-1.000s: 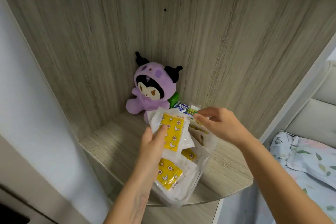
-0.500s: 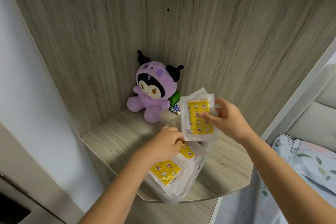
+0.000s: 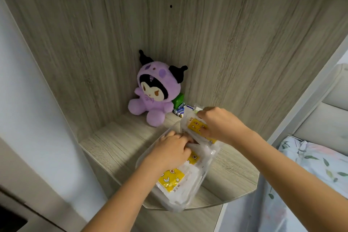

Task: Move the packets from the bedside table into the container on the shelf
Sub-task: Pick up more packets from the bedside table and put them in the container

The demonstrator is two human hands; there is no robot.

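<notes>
A clear plastic container [image 3: 195, 194] stands at the front edge of the wooden shelf [image 3: 116, 147]. Several white packets with yellow patterned panels [image 3: 170, 179] lie inside it. My right hand [image 3: 220, 125] grips one such packet [image 3: 195, 125] at the container's far end, tilted with its lower edge among the others. My left hand [image 3: 170, 151] reaches into the container from the left, fingers curled down on the packets there. What its fingertips hold is hidden.
A purple plush toy [image 3: 154, 94] sits in the shelf's back corner. Beside it are a green box [image 3: 178, 100] and some batteries [image 3: 179, 110]. A bed with a floral sheet [image 3: 312, 165] and a padded headboard [image 3: 329, 111] lie to the right.
My right hand has lowered the packet from above the container into its far end. My left hand has pushed deeper among the packets. The view has shifted slightly.
</notes>
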